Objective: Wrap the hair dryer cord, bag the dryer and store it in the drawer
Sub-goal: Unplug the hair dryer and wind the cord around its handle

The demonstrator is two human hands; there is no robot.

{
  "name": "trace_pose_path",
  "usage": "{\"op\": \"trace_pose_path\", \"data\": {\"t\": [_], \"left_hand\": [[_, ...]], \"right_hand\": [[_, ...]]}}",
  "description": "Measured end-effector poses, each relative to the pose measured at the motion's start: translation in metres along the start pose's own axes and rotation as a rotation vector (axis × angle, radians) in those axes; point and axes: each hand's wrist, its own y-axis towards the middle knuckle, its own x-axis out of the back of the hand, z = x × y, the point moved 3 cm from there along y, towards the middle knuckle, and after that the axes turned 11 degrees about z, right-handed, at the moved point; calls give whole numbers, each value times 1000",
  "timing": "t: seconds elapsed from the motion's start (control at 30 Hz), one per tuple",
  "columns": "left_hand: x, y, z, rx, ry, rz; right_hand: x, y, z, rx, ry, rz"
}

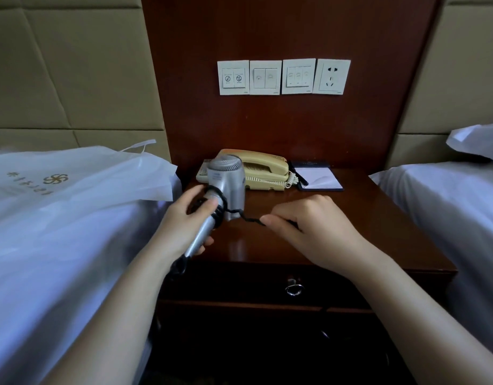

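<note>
Wrapping step is in hand: left hand (189, 215) grips the silver handle of the hair dryer (225, 176), fingers curled round it, dryer held just above the nightstand (351, 218) in front of the phone (264, 170). A few turns of black cord (249, 218) sit round the handle near the body, and the free run leads across to the right hand (309, 226), fingertips pinching it, other fingers curled in. Cord root leaves the handle's bottom end, plug not visible. Next move, my read: carry the pinched run round the handle again, keep tension so the turns don't slide on smooth plastic, then tuck the end. Bag (81, 176) lies on the bed at left: white, thin, crinkly, drawstring, gold logo, can't tell if the mouth is open. Drawer (239, 284) under the top looks closed, metal ring pull. Dryer is a hard matte-silver shell with a round rear grille and tapered handle; cord looks twisted and springy, likely to unwind if released
</note>
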Motion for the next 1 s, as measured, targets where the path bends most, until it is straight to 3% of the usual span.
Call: {"op": "trace_pose_path", "data": {"t": [0.33, 0.5, 0.73, 1.0], "left_hand": [[-37, -13, -21, -28, 588, 60], [-50, -25, -30, 8, 643, 103], [-53, -24, -30, -28, 774, 26], [-40, -24, -31, -146, 692, 155]], "right_hand": [[26, 19, 28, 112, 21, -158], [26, 21, 30, 122, 37, -142], [21, 17, 25, 88, 120, -55], [36, 2, -21, -87, 266, -51]]}}
